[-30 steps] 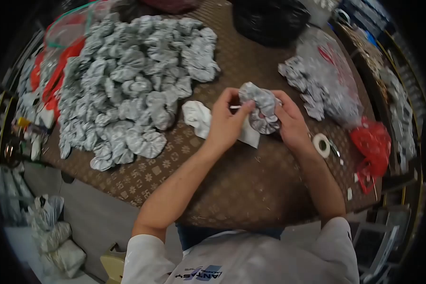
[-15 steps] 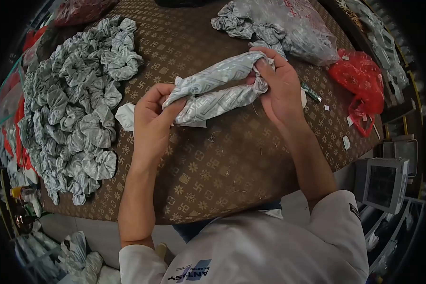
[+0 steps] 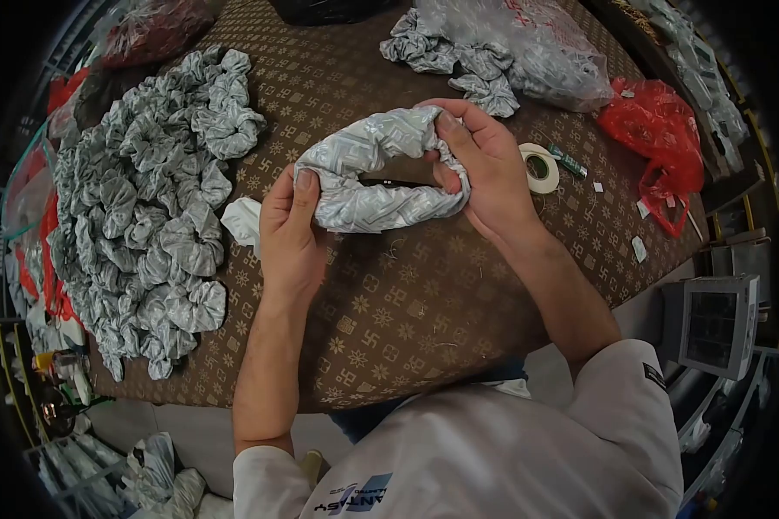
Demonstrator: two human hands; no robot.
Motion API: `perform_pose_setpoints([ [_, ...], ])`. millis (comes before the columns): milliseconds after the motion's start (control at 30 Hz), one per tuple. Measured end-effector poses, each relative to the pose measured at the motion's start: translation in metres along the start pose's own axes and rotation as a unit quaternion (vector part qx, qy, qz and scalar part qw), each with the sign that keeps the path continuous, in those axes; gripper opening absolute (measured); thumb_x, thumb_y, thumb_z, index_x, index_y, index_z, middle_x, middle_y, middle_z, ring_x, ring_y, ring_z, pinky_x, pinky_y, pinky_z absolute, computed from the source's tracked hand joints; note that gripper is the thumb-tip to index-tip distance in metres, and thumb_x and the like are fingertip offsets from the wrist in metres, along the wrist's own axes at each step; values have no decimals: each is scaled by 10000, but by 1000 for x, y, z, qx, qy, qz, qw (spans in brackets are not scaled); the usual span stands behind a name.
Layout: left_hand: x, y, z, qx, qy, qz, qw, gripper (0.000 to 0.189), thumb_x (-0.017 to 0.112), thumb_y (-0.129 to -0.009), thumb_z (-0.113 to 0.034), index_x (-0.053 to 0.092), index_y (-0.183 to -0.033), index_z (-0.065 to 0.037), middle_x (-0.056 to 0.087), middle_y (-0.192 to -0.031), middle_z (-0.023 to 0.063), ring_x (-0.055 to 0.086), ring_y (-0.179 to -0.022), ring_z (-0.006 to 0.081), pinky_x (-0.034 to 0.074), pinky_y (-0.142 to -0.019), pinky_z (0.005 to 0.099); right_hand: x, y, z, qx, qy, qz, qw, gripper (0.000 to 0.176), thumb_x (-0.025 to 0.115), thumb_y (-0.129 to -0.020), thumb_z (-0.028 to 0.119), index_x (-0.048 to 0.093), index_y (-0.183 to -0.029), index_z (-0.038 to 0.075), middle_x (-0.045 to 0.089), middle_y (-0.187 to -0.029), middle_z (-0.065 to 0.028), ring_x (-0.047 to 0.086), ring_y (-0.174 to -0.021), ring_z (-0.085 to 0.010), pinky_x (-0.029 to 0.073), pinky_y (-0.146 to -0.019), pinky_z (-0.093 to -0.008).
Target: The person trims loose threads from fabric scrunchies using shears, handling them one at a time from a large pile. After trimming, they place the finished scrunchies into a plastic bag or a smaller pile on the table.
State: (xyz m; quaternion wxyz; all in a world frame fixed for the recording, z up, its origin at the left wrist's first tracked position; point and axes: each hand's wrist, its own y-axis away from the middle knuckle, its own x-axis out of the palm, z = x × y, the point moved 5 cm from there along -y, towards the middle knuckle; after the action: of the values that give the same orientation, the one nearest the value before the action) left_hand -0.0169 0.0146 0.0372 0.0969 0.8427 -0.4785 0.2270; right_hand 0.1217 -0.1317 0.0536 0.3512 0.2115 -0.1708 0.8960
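Between my two hands a grey-and-white patterned scrunchie point(image 3: 372, 147) is held as an open oval above the table, its fabric gathered in folds. My left hand point(image 3: 292, 208) pinches its left end, thumb on top. My right hand point(image 3: 480, 164) grips the right end, with the thumb over the cloth and fingertips showing inside the loop. To the left lies a large pile of similar grey scrunchies point(image 3: 160, 208). A white piece of cloth or paper point(image 3: 242, 221) rests right beside my left hand.
On the brown patterned tablecloth point(image 3: 389, 320), a clear plastic bag point(image 3: 558, 65) with more scrunchies point(image 3: 489, 82) lies at the back. A tape roll point(image 3: 541, 169), a green tube point(image 3: 568, 161) and a red plastic bag point(image 3: 653, 130) are at the right. A grey-framed device point(image 3: 714, 324) stands beyond the right edge.
The scrunchie has gone from a long, flattened loop to a rounder, more gathered ring with a wider opening. My hands have come closer together. The tape roll now shows more fully.
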Motion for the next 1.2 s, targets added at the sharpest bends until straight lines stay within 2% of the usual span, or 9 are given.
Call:
perform_pose_setpoints([
  [200, 8, 4, 3, -28, 83, -83, 993, 210, 541, -1046, -220, 637, -1088, -39, 676, -930, 7, 641, -776, 77, 534, -684, 243, -7, -1, -2, 19, -2, 14, 1000, 248, 567, -1033, 210, 622, -1186, 23, 659, -929, -25, 549, -673, -37, 420, -507, -178],
  [300, -2, 3, 2, -49, 16, -23, 998, 164, 578, -1028, -207, 626, -967, -63, 573, -717, -48, 425, -481, 2, 341, -419, 163, -16, -5, -13, 54, -48, 2, 997, 235, 568, -1030, 186, 615, -1197, 29, 634, -865, -37, 517, -613, -29, 432, -512, -183],
  [700, -1, 3, 5, -88, 4, 24, 996, 150, 619, -992, -182, 607, -912, -57, 564, -671, -35, 438, -458, 18, 333, -403, 170, -11, -2, -44, 149, -64, 6, 987, 257, 550, -1039, 197, 590, -1223, 21, 620, -885, -25, 541, -673, -38, 496, -588, -204],
  [867, -18, -6, -20, 19, -20, -59, 998, 140, 628, -981, -176, 611, -967, -38, 619, -759, -3, 489, -502, 37, 373, -457, 194, -13, -9, -32, 91, 110, 12, 990, 276, 558, -1034, 207, 587, -1248, 34, 593, -1111, -37, 605, -956, -148, 517, -834, -290],
  [933, -39, -15, -29, 87, -17, -84, 993, 294, 653, -965, -164, 560, -1194, -5, 642, -817, 28, 536, -565, 68, 410, -509, 223, -19, -21, -16, -124, 466, -14, 876, 301, 626, -988, 216, 597, -1231, 41, 605, -1102, -72, 609, -988, -172, 515, -843, -293],
  [1000, -44, -14, -29, 105, -68, -121, 985, 413, 655, -962, -156, 481, -1309, -13, 627, -805, 29, 549, -570, 82, 423, -516, 229, -17, -24, -24, -98, 513, 39, 852, 379, 701, -917, 221, 593, -1232, 39, 604, -1094, -105, 609, -1010, -216, 516, -855, -322],
  [1067, -41, -10, -34, 118, -121, -159, 973, 544, 657, -960, -148, 402, -1423, -21, 611, -793, 31, 561, -575, 97, 435, -523, 235, -4, -20, -39, -153, 660, 166, 716, 405, 736, -874, 214, 597, -1218, 52, 601, -1075, -104, 609, -995, -259, 521, -845, -359],
  [1133, -34, -10, -37, 117, -113, -79, 984, 600, 598, -990, -116, 318, -1520, -86, 606, -791, 45, 587, -586, 118, 484, -552, 250, 0, -18, -45, -122, 641, 192, 733, 369, 745, -857, 207, 620, -1172, 59, 594, -1060, -95, 600, -996, -278, 516, -843, -386],
  [1200, -34, -11, -35, 102, -60, -44, 992, 456, 566, -1004, -98, 453, -1444, -47, 611, -783, 44, 593, -632, 123, 463, -548, 253, -2, -12, -49, -92, 686, 213, 690, 288, 722, -872, 183, 641, -1119, 59, 601, -1024, -89, 604, -990, -277, 512, -832, -389],
])
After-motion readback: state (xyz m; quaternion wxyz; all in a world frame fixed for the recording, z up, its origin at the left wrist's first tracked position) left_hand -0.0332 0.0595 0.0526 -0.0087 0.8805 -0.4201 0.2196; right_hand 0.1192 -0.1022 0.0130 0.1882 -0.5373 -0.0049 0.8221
